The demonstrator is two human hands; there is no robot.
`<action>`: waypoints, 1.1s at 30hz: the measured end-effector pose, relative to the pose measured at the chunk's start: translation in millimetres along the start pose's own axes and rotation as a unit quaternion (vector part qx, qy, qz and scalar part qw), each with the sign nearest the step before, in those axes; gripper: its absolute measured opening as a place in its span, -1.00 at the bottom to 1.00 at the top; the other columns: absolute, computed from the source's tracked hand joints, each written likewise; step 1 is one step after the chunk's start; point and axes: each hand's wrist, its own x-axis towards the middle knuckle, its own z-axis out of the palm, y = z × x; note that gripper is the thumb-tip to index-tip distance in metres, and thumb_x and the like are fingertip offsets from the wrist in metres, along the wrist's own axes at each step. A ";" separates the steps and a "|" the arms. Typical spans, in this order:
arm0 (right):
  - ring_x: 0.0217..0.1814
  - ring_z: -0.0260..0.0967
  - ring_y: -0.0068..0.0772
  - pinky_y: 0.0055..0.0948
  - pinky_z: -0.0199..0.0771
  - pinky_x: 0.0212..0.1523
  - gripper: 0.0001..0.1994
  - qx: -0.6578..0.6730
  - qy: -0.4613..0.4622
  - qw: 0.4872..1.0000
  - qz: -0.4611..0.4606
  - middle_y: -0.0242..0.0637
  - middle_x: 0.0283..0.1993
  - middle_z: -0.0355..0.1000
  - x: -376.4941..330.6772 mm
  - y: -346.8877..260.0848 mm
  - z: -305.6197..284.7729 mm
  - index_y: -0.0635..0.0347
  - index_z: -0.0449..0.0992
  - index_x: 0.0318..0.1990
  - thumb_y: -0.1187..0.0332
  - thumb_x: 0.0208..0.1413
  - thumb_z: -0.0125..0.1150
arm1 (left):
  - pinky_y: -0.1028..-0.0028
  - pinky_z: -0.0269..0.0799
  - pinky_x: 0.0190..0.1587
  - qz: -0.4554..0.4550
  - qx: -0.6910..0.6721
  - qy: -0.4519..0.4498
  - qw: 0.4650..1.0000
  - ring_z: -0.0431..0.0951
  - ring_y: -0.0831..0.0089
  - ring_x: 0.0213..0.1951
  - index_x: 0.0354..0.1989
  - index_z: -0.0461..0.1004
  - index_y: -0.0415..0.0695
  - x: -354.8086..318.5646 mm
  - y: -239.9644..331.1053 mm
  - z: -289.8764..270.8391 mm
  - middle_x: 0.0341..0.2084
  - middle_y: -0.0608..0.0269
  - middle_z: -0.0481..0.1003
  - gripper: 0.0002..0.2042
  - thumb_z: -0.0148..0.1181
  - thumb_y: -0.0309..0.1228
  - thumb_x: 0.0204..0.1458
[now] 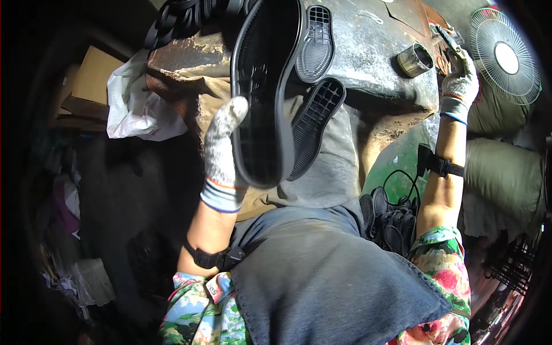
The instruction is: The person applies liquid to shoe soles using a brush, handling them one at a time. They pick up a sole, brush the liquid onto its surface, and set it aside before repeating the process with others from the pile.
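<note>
My left hand (223, 141), in a speckled white knit glove, grips the edge of a large black shoe sole (261, 109) held upright over my lap. Its thumb lies along the rim and the other fingers are hidden behind. Next to it, a smaller black sole (318, 123) with a gridded heel rests partly on my lap. Another small sole (316, 49) lies on the worn bench (362, 43). Far to the right, my gloved right hand (462, 80) is closed on a dark slim tool (448, 37) beside the bench's edge; its exact kind is unclear.
A round metal can (415, 61) stands near the bench's right edge, with a fan (505, 54) beyond. Black soles or straps (187, 20) pile at the back left, above a white bag (135, 100). Black shoes (394, 218) lie on the floor at right.
</note>
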 end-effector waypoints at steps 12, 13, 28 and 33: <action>0.06 0.60 -0.24 -0.26 0.51 0.21 -0.66 -0.302 -0.297 0.890 -0.167 -0.10 0.00 0.63 -136.7 12.4 148.5 0.35 0.52 0.16 0.36 0.37 0.01 | -0.27 0.49 0.05 -0.151 -0.076 -0.166 0.972 0.54 -0.20 0.09 0.47 0.12 -0.29 44.5 -21.6 39.1 0.36 -0.07 0.33 -0.14 0.00 0.23 0.27; 0.03 0.62 -0.24 -0.29 0.51 0.19 -0.65 -0.241 -0.295 0.917 -0.120 -0.10 -0.03 0.65 -126.4 27.9 137.4 0.36 0.55 0.14 0.35 0.36 0.01 | -0.20 0.60 -0.02 -0.174 -0.071 -0.122 0.975 0.60 -0.24 -0.02 0.34 0.29 -0.29 45.1 -28.4 46.9 0.03 -0.32 0.53 -0.15 0.01 0.31 0.21; -0.12 0.56 -0.54 -0.49 0.57 -0.05 -0.77 -0.172 -0.374 0.896 0.165 -0.30 -0.11 0.65 -248.9 -61.6 163.1 0.27 0.67 -0.03 0.43 0.18 0.36 | 0.03 0.28 0.35 -0.347 -0.418 -0.127 0.830 0.45 0.05 0.22 0.34 0.37 -0.07 50.4 -14.8 14.0 0.19 0.04 0.49 -0.41 0.03 0.08 0.29; 0.02 0.54 -0.50 -0.45 0.53 0.10 -0.70 -0.156 -0.445 0.839 0.270 -0.30 -0.02 0.64 -260.4 -84.2 153.0 0.28 0.64 0.00 0.45 0.10 0.48 | -0.02 0.15 0.44 -0.411 -0.909 0.031 0.071 0.33 0.07 0.36 0.42 0.29 -0.06 67.5 -6.4 13.6 0.37 0.08 0.33 -0.36 -0.08 0.09 0.30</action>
